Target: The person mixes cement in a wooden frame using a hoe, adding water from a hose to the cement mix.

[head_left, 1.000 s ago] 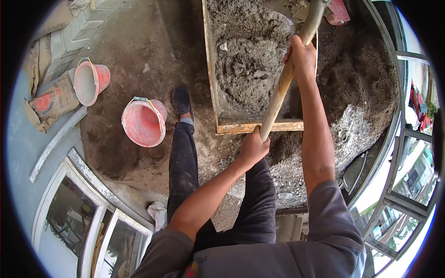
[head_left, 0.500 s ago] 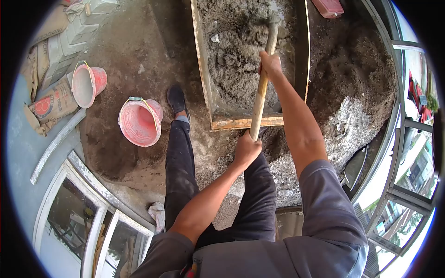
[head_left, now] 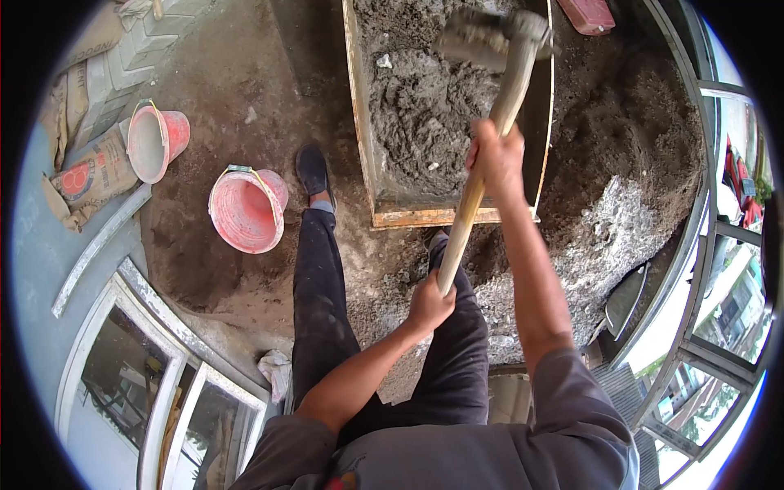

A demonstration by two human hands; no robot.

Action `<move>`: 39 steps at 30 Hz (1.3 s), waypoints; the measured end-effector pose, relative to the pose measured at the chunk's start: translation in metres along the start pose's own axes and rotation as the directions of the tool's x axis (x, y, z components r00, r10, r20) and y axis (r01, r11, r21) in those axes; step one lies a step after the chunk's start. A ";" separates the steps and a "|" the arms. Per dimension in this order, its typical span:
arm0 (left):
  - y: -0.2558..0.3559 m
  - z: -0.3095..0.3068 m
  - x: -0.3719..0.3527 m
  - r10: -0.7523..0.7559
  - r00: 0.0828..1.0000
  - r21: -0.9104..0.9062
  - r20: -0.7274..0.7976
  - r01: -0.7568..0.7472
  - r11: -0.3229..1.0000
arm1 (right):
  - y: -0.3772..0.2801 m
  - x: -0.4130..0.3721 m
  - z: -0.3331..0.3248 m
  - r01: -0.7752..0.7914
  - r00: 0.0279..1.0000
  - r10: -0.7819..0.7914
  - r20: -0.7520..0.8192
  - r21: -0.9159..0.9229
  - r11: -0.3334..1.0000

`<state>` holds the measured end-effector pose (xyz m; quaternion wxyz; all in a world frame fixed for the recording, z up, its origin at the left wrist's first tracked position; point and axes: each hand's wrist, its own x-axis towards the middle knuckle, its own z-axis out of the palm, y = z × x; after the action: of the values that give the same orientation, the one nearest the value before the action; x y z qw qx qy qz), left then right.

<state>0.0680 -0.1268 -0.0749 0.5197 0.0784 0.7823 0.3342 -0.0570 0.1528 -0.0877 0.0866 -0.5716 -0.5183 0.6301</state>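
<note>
A hoe (head_left: 510,90) with a long wooden handle slants across the middle of the head view. Near the handle's lower end my left hand (head_left: 430,306) is closed around it, in front of my thigh. Higher up, my right hand (head_left: 496,161) also grips the handle. The mortar-caked hoe blade (head_left: 478,39) is lifted above the wet grey mortar (head_left: 425,114) and blurred by motion. That mortar lies in a long wooden mixing trough (head_left: 437,216), whose near end board is close to my feet.
Two pink buckets, one nearer (head_left: 247,211) and one farther (head_left: 158,143), stand left of the trough. Cement bags (head_left: 91,181) lean by the left wall. A sand pile (head_left: 629,139) flanks the trough's right side, with a red container (head_left: 585,15) behind. Window frames (head_left: 163,367) stand at lower left.
The hoe blade has come up out of the mortar toward me. My right hand has moved down and slightly right in the view; my left hand has dropped a little.
</note>
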 end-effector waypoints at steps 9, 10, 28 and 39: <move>0.051 -0.037 0.139 -0.008 0.996 0.062 -0.093 0.014 0.998 | 0.023 0.181 0.073 -0.116 0.993 0.117 0.024 -0.023 0.993; 0.046 -0.036 0.132 -0.040 0.994 0.061 -0.104 0.047 0.997 | 0.040 0.179 0.076 -0.157 0.987 0.159 0.031 -0.062 0.986; -0.027 0.025 -0.083 -0.107 0.994 -0.085 0.036 0.110 0.990 | 0.068 -0.039 0.019 -0.222 0.974 0.228 0.007 -0.211 0.952; 0.092 0.106 0.134 0.097 0.994 -0.199 -0.058 -0.107 0.974 | 0.013 0.202 -0.050 0.020 0.999 -0.035 -0.034 -0.365 0.931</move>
<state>0.0792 0.0529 -0.1464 0.4880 0.0576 0.7518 0.4398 -0.0770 0.3167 -0.2148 -0.0019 -0.5830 -0.6323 0.5102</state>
